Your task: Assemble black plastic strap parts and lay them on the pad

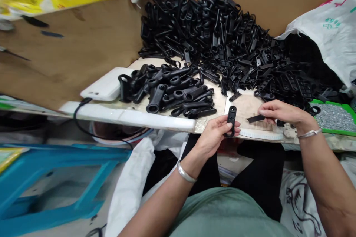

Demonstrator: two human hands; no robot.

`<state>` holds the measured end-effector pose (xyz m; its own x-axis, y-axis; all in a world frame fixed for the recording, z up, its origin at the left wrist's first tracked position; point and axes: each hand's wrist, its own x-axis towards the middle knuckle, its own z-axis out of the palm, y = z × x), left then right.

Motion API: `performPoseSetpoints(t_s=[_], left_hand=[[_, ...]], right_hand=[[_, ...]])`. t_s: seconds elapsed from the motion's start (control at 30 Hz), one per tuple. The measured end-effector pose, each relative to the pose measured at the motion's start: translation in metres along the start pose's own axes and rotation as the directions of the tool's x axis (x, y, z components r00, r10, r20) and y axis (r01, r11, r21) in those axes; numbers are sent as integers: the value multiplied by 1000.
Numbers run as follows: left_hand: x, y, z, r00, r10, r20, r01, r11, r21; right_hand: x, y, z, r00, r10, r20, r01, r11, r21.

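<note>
My left hand [215, 133] grips a long black plastic part [231, 120] with rounded ends, held upright near the table's front edge. To its right, my right hand [280, 112] pinches a thin flat black strip [256, 119] that points left toward the part. The two pieces are apart. Behind my left hand lies a group of black plastic handles [180, 90] with ring-shaped ends. Farther back rises a large heap of similar black parts [200, 26]. Small flat black pieces [258, 64] are spread at the heap's right side.
A white power bank [107, 84] with a black cable sits at the left of the table. A green tray [330, 130] of small metal bits is at the right, below a white bag [330, 26]. Cardboard walls [97, 40] border the table. A blue stool [55, 177] stands lower left.
</note>
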<state>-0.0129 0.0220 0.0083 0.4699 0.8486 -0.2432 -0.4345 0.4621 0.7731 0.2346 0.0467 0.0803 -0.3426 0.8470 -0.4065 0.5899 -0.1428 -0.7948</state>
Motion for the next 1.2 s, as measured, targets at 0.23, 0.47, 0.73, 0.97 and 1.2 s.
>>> performPoseSetpoints(t_s=[0.23, 0.47, 0.73, 0.97, 1.2], left_hand=[[-8, -5, 3, 998, -46, -43, 44, 998, -53], [-7, -7, 1, 995, -52, -90, 39, 990, -138], [-4, -13, 4, 996, -36, -82, 18, 979, -205], [-4, -19, 11, 996, 79, -36, -85, 968, -236], [-3, -29, 15, 973, 228, -48, -230, 971, -70]], right_hand=[[56, 3, -10, 998, 56, 21, -53, 989, -141], [28, -10, 48, 821, -112, -560, -253, 807, -533], [12, 7, 96, 735, -182, -653, -331, 745, -579], [-2, -11, 125, 621, -195, -759, 150, 980, -129], [10, -20, 148, 528, -254, -810, 85, 965, -247]])
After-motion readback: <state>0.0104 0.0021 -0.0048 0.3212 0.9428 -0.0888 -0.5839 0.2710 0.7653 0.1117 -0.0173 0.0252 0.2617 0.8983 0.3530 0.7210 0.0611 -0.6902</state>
